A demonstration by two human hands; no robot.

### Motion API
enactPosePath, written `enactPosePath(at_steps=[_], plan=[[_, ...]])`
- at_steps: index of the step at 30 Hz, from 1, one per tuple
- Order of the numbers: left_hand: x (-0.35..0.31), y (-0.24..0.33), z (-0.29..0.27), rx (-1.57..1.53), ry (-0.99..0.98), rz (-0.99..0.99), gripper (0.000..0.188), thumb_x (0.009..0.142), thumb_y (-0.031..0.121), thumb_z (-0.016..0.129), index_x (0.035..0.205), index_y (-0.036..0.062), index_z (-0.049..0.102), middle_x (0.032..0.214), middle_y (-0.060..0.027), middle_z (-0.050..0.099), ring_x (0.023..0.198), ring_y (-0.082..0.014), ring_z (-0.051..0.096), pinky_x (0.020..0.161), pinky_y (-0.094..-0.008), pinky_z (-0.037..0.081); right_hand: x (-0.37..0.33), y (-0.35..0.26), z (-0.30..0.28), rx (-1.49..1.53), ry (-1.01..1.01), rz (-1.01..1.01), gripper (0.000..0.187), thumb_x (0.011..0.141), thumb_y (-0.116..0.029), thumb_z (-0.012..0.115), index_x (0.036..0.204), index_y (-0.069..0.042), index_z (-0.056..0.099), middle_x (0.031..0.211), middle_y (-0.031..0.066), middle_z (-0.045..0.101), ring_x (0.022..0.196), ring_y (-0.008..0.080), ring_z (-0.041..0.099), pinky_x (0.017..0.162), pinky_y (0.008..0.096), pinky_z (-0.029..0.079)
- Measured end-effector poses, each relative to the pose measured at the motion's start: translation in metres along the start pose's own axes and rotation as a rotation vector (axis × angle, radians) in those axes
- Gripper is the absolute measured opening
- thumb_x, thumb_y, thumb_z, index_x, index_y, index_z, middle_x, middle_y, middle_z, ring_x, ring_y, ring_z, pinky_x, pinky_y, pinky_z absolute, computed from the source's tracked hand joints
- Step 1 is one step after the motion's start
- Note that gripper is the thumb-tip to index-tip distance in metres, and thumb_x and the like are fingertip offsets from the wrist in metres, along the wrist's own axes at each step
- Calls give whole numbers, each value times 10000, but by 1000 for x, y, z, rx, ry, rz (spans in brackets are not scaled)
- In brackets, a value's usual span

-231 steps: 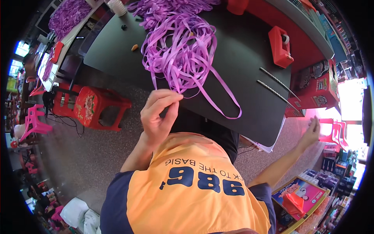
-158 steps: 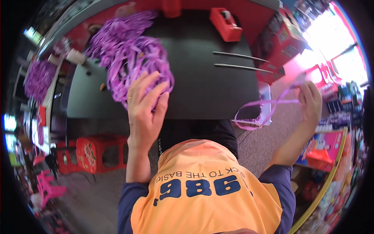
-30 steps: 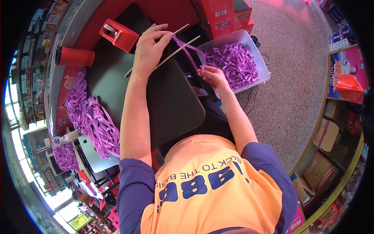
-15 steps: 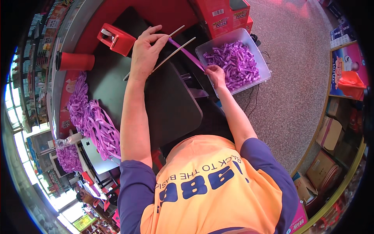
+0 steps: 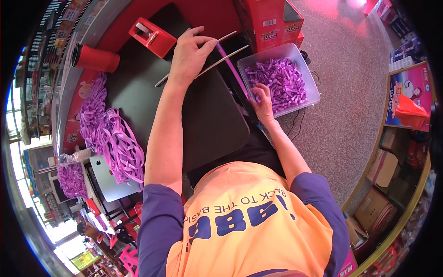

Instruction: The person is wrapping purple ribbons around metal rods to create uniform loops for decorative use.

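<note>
My left hand [image 5: 190, 56] is closed in a pinch over the dark table, holding the upper end of a purple ribbon [image 5: 235, 69] against one of two thin pale sticks [image 5: 226, 57]. The sticks run side by side under this hand, their far tips spread apart. From the pinch the ribbon slants down toward my right hand [image 5: 262, 104], whose fingers are curled round its lower part at the near left edge of a clear plastic bin [image 5: 310, 94]. Short folded purple ribbon pieces [image 5: 279, 83] fill much of that bin.
On the dark table [image 5: 203, 124] stand a red tape dispenser [image 5: 152, 38] and a red cylinder [image 5: 96, 58]. Long purple ribbon bundles [image 5: 121, 150] hang at the left beside a silver laptop [image 5: 105, 177]. Red boxes [image 5: 267, 23] stand behind the bin.
The whole view has shifted, so the table things appear farther right. My right hand has turned and its fingers curl more upward beside the bin. The left hand keeps its pinch at the stick.
</note>
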State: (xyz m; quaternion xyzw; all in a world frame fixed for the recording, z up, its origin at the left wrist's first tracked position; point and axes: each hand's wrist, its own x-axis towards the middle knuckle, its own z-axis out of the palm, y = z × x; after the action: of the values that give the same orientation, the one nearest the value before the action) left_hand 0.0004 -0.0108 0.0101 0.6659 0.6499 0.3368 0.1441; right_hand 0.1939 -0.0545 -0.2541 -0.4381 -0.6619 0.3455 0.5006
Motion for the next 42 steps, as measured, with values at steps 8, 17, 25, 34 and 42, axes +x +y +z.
enactPosePath(at_steps=[8,17,25,34,42], plan=[[0,0,0,44,53,20,232,802,233,651,932,48,702,1269,-184,512,1154,-249,517,933,-320,404,-15,1,-11,-127,-27,-109,268,661,2,718,904,-93,654,1121,107,519,1025,291,511,833,364,460],[3,-5,2,4,53,72,234,779,223,654,913,40,708,1265,-226,504,1191,-317,480,972,-357,384,-43,-3,-32,-169,-95,-82,140,779,-135,689,903,-69,688,1111,115,550,1021,268,519,844,348,450],[2,-14,5,90,136,115,213,746,238,649,854,73,726,1160,-211,580,1104,-322,529,947,-379,402,-63,-86,-100,-121,-362,-128,128,786,-103,658,893,-38,685,1083,118,552,1020,269,508,883,369,415],[5,-8,1,80,65,26,201,740,262,639,798,96,737,1133,-174,604,1118,-308,507,964,-401,376,-17,-239,-188,-41,-526,-386,125,632,-171,672,733,-112,716,958,76,515,928,241,436,833,388,341],[2,-11,1,69,77,16,195,738,266,632,787,111,739,1133,-153,604,1113,-307,503,973,-406,362,101,-311,-141,425,-358,-578,311,779,-380,630,768,-81,712,1076,173,514,1057,257,448,895,408,333]])
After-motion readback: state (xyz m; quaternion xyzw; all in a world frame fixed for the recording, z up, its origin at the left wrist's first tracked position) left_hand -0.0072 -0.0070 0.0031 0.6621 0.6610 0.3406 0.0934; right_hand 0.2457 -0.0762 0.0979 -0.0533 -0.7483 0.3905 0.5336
